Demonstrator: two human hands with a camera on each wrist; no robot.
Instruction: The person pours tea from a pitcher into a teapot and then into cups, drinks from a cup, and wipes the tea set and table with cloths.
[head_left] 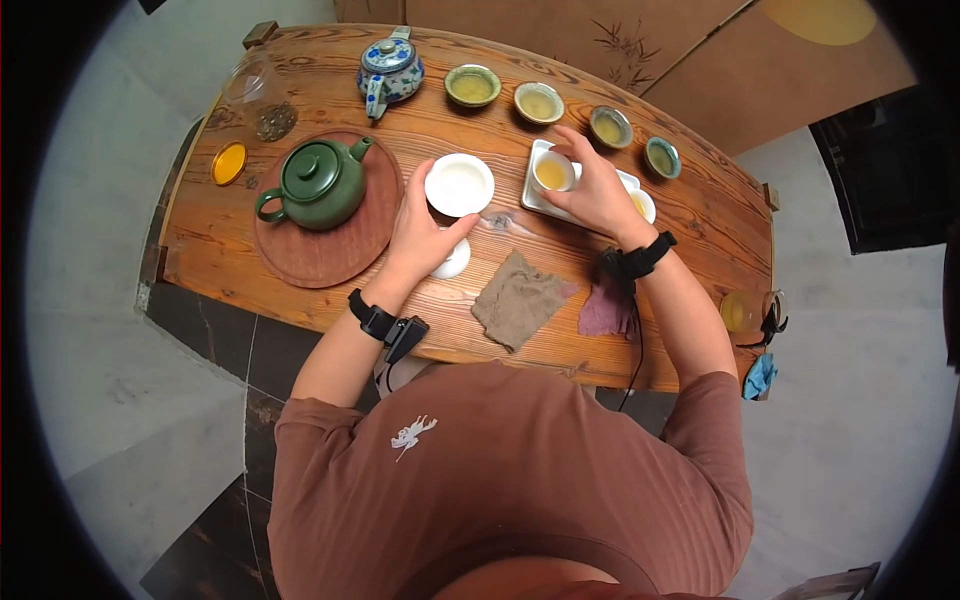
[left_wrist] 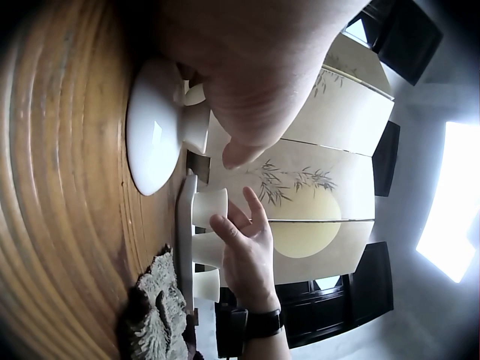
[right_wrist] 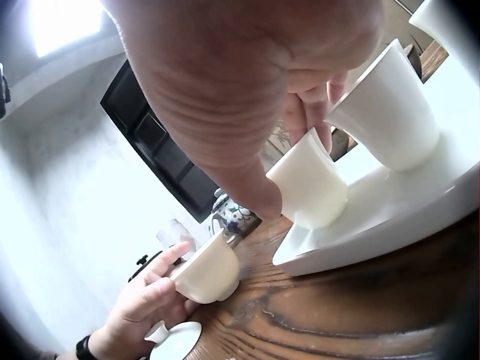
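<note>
Table (head_left: 700, 260): grained wood
Far: bamboo-painted screen (head_left: 540, 30)
Left hand (head_left: 422, 232): grasping white bowl (head_left: 460, 186)
Right hand (head_left: 602, 192): grasping white cup (head_left: 553, 172)

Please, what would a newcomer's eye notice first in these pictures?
Probably the dark green teapot on a round brown wooden tray at the left of the wooden table. Next, the left hand, holding a round white bowl mid-table, and the right hand, pinching a small white cup at a white tray.

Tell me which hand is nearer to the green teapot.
Left. The left hand, holding the white bowl, is just right of the green teapot in the head view; the right hand is farther right, at a small cup on the white tray.
</note>
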